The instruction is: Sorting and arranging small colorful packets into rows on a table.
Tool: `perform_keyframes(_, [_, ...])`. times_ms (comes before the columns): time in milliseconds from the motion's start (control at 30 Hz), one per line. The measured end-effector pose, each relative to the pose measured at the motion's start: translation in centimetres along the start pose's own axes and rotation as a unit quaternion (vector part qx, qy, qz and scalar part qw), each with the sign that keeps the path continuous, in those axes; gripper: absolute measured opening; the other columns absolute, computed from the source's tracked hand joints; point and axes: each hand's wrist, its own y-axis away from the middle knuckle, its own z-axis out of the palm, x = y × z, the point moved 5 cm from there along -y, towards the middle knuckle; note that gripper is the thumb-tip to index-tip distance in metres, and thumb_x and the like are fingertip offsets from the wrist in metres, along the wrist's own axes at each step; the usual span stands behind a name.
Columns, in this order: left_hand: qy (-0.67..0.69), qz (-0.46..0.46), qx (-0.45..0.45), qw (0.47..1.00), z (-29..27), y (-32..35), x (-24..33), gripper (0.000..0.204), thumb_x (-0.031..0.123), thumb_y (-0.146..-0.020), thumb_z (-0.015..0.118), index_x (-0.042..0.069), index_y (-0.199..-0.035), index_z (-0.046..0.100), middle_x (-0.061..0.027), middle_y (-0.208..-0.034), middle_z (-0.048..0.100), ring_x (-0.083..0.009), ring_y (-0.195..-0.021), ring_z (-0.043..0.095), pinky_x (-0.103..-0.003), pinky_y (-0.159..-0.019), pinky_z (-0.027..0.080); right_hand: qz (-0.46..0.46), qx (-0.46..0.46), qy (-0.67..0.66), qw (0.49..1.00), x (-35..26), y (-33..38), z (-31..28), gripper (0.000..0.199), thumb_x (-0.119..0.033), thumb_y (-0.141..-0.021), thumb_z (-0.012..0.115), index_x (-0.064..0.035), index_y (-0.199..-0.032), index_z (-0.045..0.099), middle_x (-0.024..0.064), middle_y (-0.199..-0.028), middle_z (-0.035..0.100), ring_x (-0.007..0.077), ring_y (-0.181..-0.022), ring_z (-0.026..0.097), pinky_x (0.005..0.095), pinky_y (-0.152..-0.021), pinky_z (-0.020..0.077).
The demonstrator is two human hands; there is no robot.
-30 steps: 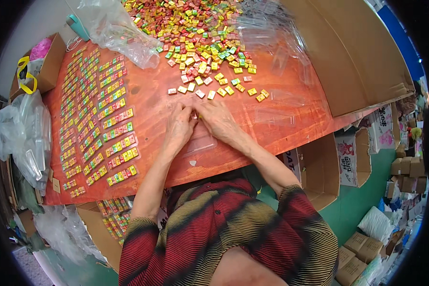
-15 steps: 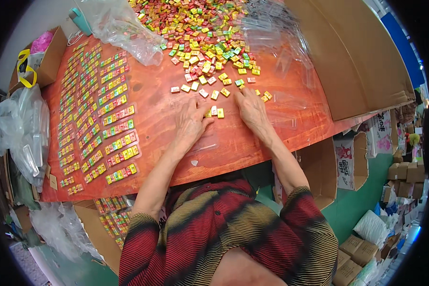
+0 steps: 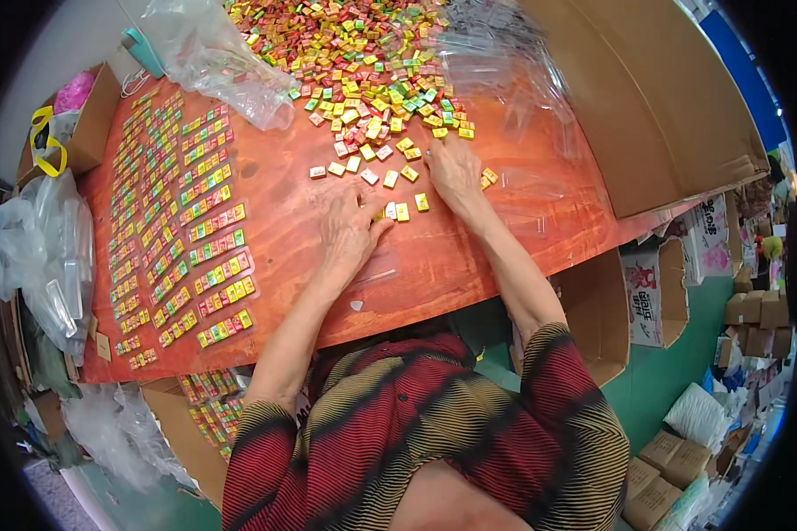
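My left hand [image 3: 349,234] rests on the red-brown tabletop, with thumb and forefinger closed about the end of a short row of small boxes [image 3: 402,212], yellow and pale. A single yellow box [image 3: 421,203] lies just right of that row. Farther up, my right hand [image 3: 456,174] reaches to the near edge of a big heap of small boxes [image 3: 363,88] in yellow, red and green. Its fingers are bent together, and whatever their tips hold is hidden. Loose boxes [image 3: 369,177] lie between the hands and the heap. A clear plastic tray [image 3: 379,268] is beside my left wrist.
Filled trays of boxes [image 3: 224,327] stand in columns at the left. Clear empty trays [image 3: 496,66] are piled at the back right, by a large cardboard box [image 3: 651,106]. Plastic bags [image 3: 221,62] lie at the back left. An open carton [image 3: 593,310] stands below the table's right edge.
My right hand has moved away from me toward the heap. A yellow box now lies right of the short row. My left hand stays by the row; the whole view has shifted slightly.
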Motion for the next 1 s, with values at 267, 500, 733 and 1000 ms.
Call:
perform_keyframes(267, [0.012,-0.033,-0.033,0.999,-0.5,0.0,-0.5,0.028,0.02,-0.068,0.07,0.009,-0.093,0.065,-0.0123,-0.089,0.052,-0.0288,-0.089,0.052,-0.038,-0.076,0.043,-0.046,-0.015,-0.094,0.994,-0.6,2.1,-2.4,0.019,-0.01,-0.076,0.056,-0.002,-0.093,0.054,0.0147,-0.084,0.053,0.0311,-0.081,0.054,0.0398,-0.067,0.0455])
perform_keyframes(500, [0.032,-0.041,-0.049,0.997,-0.7,-0.1,-0.6,0.028,0.019,-0.069,0.07,0.01,-0.095,0.066,-0.0121,-0.088,0.052,-0.0282,-0.087,0.052,-0.038,-0.074,0.043,-0.104,-0.109,-0.15,0.977,-3.7,5.2,-2.7,0.031,-0.009,-0.076,0.057,-0.0044,-0.106,0.052,0.0122,-0.091,0.055,0.03,-0.088,0.052,0.0384,-0.075,0.0424])
perform_keyframes(733, [0.015,-0.027,-0.05,0.998,-0.9,0.2,-0.5,0.03,0.019,-0.068,0.07,0.01,-0.096,0.065,-0.0112,-0.087,0.051,-0.0276,-0.085,0.052,-0.038,-0.073,0.043,-0.125,-0.141,-0.129,0.974,-3.6,5.3,-2.1,0.038,-0.009,-0.073,0.062,-0.0059,-0.11,0.053,0.0115,-0.107,0.055,0.0292,-0.103,0.047,0.0398,-0.086,0.0375])
perform_keyframes(1000, [0.023,-0.025,-0.058,0.998,-1.4,0.4,-0.5,0.037,0.02,-0.068,0.07,0.011,-0.102,0.062,-0.0114,-0.085,0.049,-0.0284,-0.084,0.051,-0.038,-0.073,0.042,-0.082,-0.151,-0.113,0.979,-3.4,6.5,-0.8,0.037,-0.012,-0.079,0.057,-0.0033,-0.114,0.05,0.016,-0.12,0.048,0.0328,-0.113,0.043,0.0426,-0.092,0.0347])
